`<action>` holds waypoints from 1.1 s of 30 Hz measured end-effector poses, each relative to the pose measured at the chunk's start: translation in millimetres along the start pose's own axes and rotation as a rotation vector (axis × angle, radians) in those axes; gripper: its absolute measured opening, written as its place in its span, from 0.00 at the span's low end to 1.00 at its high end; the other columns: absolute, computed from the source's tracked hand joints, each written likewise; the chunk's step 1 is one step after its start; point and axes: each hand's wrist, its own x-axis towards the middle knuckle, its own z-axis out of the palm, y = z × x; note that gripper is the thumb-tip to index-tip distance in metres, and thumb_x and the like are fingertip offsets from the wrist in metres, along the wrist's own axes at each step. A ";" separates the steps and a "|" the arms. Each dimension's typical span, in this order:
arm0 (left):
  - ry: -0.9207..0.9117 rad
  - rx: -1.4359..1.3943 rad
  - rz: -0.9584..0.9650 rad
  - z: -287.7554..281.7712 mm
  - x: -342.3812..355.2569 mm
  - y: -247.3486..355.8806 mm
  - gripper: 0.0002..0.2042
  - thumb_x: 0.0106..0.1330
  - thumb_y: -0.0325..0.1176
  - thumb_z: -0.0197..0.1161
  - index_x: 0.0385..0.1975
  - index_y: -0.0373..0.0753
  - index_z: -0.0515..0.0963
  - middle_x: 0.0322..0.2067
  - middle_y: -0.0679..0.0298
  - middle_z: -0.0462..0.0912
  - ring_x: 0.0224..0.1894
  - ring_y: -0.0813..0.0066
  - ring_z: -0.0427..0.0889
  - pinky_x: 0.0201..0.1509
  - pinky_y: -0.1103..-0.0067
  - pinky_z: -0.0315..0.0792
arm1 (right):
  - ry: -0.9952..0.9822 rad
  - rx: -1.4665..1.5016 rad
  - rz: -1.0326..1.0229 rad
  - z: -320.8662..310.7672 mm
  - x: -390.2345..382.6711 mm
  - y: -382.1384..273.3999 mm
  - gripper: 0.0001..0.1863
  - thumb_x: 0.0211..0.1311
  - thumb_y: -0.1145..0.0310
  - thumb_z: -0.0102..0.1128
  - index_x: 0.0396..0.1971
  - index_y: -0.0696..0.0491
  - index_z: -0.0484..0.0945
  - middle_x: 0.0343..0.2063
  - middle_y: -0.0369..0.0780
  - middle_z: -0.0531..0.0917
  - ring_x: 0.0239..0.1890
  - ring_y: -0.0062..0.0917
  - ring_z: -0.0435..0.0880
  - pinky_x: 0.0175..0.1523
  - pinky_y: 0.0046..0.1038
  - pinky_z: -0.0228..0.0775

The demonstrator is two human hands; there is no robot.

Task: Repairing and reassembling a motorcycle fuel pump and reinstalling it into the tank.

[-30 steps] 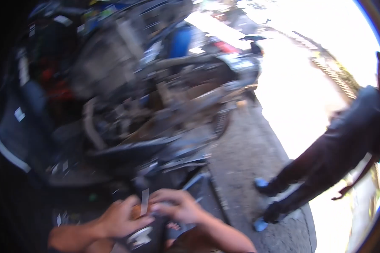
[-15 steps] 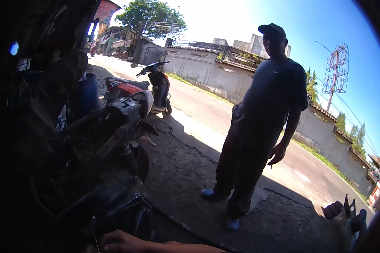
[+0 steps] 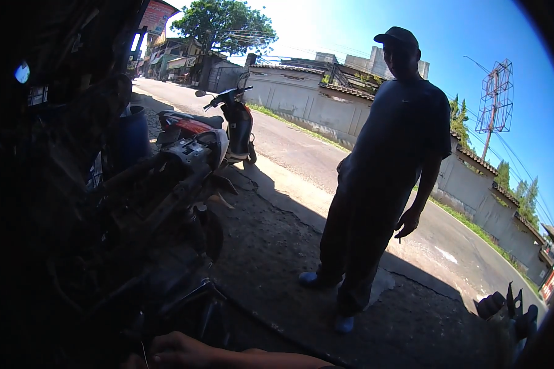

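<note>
At the lower edge my right hand [image 3: 177, 350] reaches leftward, its forearm running in from the right. Its fingers look curled, but what they hold is lost in shadow. A thin pale wire-like strand [image 3: 144, 352] rises just left of it. Beside the strand is a dim patch of skin, perhaps my left hand [image 3: 132, 361]; its fingers cannot be made out. Close above the hands lies a dark motorcycle frame [image 3: 194, 295], partly stripped, its bare tail section [image 3: 188, 149] catching light. Deep shade hides most of its parts.
A person [image 3: 391, 160] in dark clothes and a cap stands ahead, a small thin thing in one lowered hand. A parked scooter [image 3: 237, 126] and a blue barrel [image 3: 132, 135] stand at left. Dark tool-like shapes [image 3: 512, 310] jut in at lower right. A sunlit road [image 3: 295, 138] runs behind.
The view has shifted slightly, so the scene sits a little further right. My right hand stays low by the motorcycle frame; the standing person keeps nearly the same pose.
</note>
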 end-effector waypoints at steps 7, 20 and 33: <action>0.007 -0.013 -0.015 -1.5 -0.3 2.9 0.13 0.68 0.37 0.66 0.33 0.35 0.70 0.24 0.60 0.78 0.30 0.79 0.75 0.33 0.72 0.72 | 0.003 -0.047 -0.014 0.1 -0.8 -4.5 0.12 0.69 0.64 0.62 0.41 0.57 0.81 0.36 0.35 0.84 0.42 0.19 0.81 0.49 0.27 0.74; 0.035 -0.035 0.039 3.2 1.0 -0.3 0.13 0.66 0.36 0.68 0.32 0.35 0.71 0.22 0.60 0.79 0.28 0.79 0.76 0.31 0.72 0.71 | 0.045 -0.089 -0.048 3.3 -3.3 -2.7 0.10 0.68 0.66 0.61 0.41 0.58 0.81 0.35 0.36 0.84 0.41 0.19 0.81 0.49 0.27 0.74; 0.022 0.014 0.042 -5.0 0.0 7.5 0.14 0.65 0.37 0.69 0.33 0.35 0.71 0.23 0.59 0.79 0.28 0.76 0.78 0.32 0.71 0.73 | 0.022 -0.106 -0.120 2.9 0.3 -1.2 0.13 0.70 0.64 0.60 0.45 0.57 0.79 0.39 0.37 0.83 0.45 0.22 0.80 0.53 0.29 0.73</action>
